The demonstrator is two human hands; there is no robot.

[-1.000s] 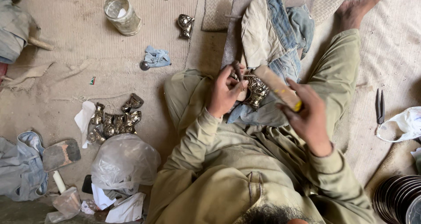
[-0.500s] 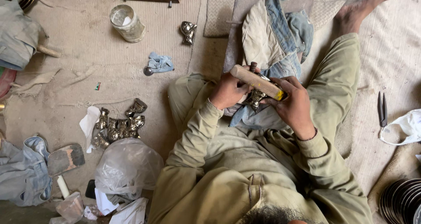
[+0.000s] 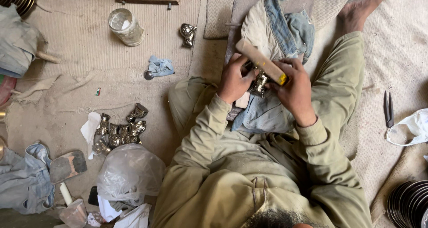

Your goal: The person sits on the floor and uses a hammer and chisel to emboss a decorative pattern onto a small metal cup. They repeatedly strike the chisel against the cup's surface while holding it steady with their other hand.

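**Both hands work a small metal piece over the lap cloth**

The person sits on the floor [image 3: 133, 80], a denim cloth [image 3: 267, 114] lying over the lap. The left hand [image 3: 234, 78] has its fingers closed around a small shiny metal piece [image 3: 260, 83], holding it just above the cloth. The right hand [image 3: 294, 89] grips a wooden stick [image 3: 261, 60] with a yellow end; the stick lies slantwise across the top of the metal piece, touching it, and its far end reaches past the left hand's fingertips.

Places told from the cloth: beyond it, a heap of beige and blue rags [image 3: 276, 27]. To its left on the floor, a blue scrap [image 3: 159, 66], a single metal casting [image 3: 188, 34] and a glass jar [image 3: 125, 27] farther off. Nearer the person on that side, a cluster of like castings [image 3: 118, 132] beside a clear plastic bag [image 3: 129, 172]. To its right, well apart, scissors [image 3: 388, 108] and a stack of dark rings [image 3: 408, 203].
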